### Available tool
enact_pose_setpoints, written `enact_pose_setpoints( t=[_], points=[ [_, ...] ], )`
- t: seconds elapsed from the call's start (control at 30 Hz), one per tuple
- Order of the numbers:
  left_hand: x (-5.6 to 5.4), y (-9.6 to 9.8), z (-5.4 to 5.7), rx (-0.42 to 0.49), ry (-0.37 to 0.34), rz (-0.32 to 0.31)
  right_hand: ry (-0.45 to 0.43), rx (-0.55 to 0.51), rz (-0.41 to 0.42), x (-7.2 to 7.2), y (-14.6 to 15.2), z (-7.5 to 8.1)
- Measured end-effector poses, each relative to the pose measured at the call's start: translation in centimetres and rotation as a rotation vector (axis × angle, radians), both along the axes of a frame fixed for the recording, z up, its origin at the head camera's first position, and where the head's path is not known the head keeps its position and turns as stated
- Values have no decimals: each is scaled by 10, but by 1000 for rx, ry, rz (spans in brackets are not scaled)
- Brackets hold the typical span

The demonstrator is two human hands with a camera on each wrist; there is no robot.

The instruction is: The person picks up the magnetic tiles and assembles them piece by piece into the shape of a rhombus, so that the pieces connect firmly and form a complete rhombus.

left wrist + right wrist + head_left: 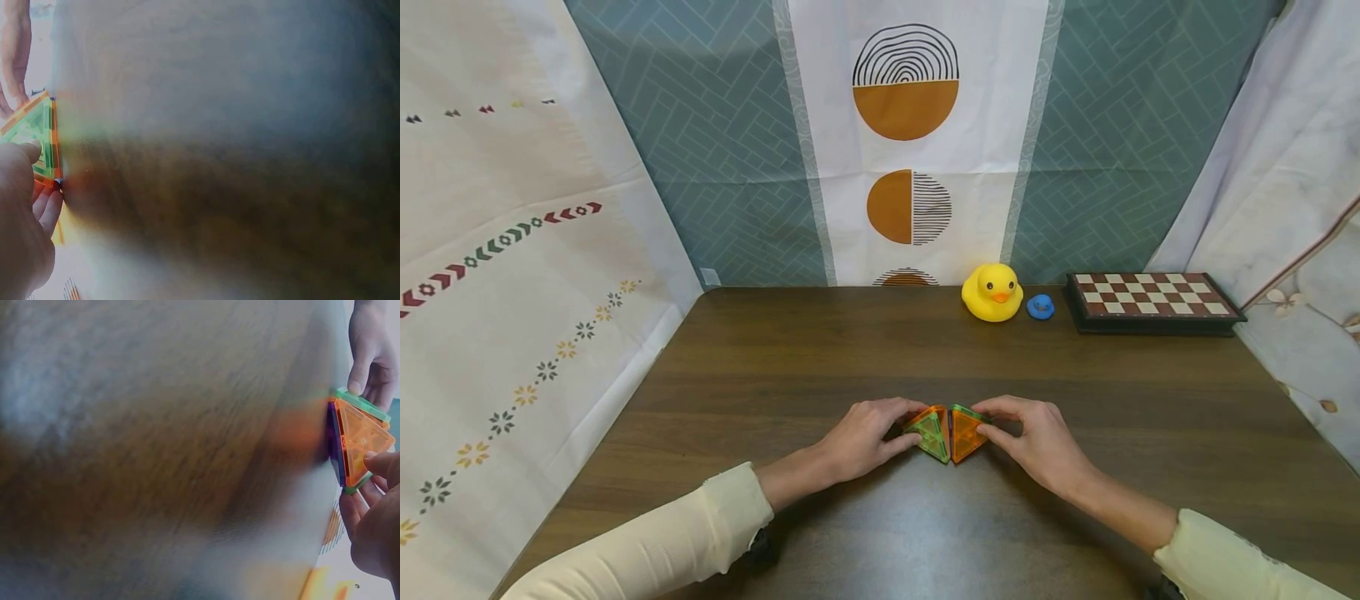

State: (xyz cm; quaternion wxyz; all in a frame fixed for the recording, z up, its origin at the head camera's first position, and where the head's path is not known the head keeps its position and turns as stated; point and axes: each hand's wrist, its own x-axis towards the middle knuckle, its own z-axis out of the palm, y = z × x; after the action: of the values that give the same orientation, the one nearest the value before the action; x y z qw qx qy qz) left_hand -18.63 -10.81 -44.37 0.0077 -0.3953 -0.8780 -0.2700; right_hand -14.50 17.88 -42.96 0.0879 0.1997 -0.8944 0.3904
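Note:
Near the middle of the table, two small shapes built from see-through triangular magnetic tiles face each other with a narrow gap in the head view. My left hand [874, 435] pinches the left shape, whose green triangular tile [931, 438] faces me beside orange ones. The thumb rests on that green face in the left wrist view. My right hand [1037, 440] pinches the right shape by its orange triangular tile [964, 435], with a green tile [362, 405] and a purple tile [336, 444] adjoining it in the right wrist view. The shapes' far sides are hidden.
A yellow rubber duck [992, 293], a small blue duck [1041, 307] and a chessboard box [1153, 304] stand along the table's back edge, right of centre. Patterned cloths [737, 167] hang behind and at both sides of the wooden table [820, 350].

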Motion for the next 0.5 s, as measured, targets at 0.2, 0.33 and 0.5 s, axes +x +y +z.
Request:
enact_pose_setpoints(
  t=[0.2, 0.33, 0.5],
  points=[
    [0, 0, 0, -2, 10, -2, 13, 7, 0, -1, -2, 1],
    [0, 0, -1, -2, 8, -3, 16, 12, 2, -1, -3, 2],
    [0, 0, -1, 2, 6, -2, 16, 12, 6, -1, -4, 4]
  ],
)
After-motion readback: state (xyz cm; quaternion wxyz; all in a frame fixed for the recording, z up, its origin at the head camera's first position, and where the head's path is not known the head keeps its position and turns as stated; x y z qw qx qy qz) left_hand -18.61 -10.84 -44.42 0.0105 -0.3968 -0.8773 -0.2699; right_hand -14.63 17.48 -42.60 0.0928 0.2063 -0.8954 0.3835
